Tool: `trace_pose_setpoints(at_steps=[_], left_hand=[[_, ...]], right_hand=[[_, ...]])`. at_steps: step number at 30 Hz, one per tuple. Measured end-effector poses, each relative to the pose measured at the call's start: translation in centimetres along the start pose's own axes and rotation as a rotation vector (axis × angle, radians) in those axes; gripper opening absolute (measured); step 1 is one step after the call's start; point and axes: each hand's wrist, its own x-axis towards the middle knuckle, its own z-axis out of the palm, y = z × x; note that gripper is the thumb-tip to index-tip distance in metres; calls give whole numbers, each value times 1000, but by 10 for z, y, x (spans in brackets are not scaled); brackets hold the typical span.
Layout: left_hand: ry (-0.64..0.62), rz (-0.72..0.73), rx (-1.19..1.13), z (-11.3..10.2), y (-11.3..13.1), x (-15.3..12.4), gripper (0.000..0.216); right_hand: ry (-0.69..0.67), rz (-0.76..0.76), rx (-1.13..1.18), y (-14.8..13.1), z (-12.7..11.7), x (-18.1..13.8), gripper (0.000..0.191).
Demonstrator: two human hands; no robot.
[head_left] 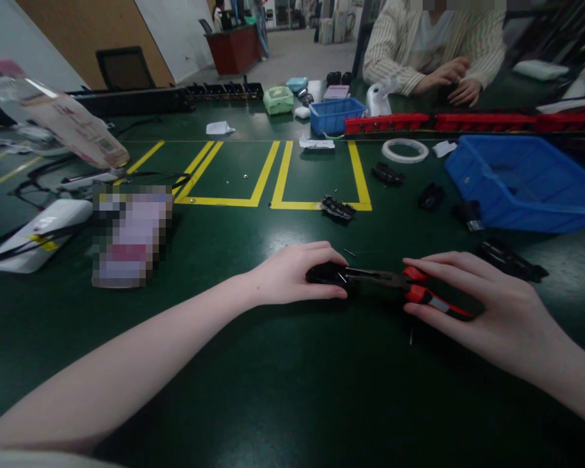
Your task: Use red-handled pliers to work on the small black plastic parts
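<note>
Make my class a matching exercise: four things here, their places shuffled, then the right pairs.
1. Red-handled metal pliers
2. Small black plastic part
3. Round white tape roll
4. Large blue plastic bin

A. lying flat, left of the large bin
B. in the left hand
C. at the picture's right edge
D. in the right hand

Pairs: 1D, 2B, 3A, 4C

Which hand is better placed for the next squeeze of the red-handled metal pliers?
Likely the right hand: it holds the red-handled metal pliers, tips at the small, glossy black piece. The left hand is occupied gripping that piece.
</note>
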Motion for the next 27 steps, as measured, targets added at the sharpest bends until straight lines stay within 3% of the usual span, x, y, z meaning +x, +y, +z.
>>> trace_pose_setpoints(at_steps=[11,18,27], left_hand=[[-27,10,74,1,1,-2,38],[-27,25,292,4,-1,-2,43],[-42,30,280,3,-1,-2,42]], right_hand=[[57,88,-138,8,3,2,40],[-10,99,-152,13,15,12,49],[-26,70,-235,10,11,15,46]])
